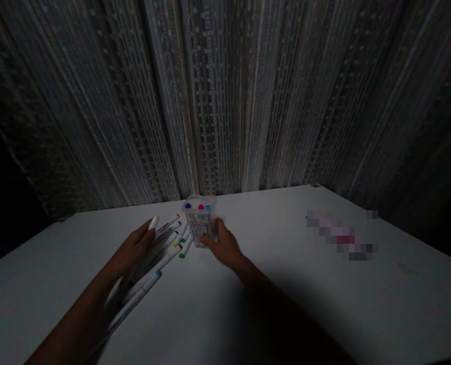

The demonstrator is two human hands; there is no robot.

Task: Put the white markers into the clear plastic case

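My right hand (225, 244) is closed around the lower right side of a clear plastic marker case (199, 228), which stands upright on the white table. Purple, pink and light blue marker ends show at the top of the case, and a printed label is on its front. To the left, my left hand (137, 244) grips a white marker (154, 222) with a yellow end pointing up. Several white markers (168, 257) with coloured ends lie loose between my left hand and the case, some running under my left forearm.
The white table (271, 218) reaches back to a patterned grey curtain (225, 101). On its right side lies a long pinkish object (335, 233), blurred into blocks, so I cannot tell its kind. The room is dim, and shadows fall across the near part of the table.
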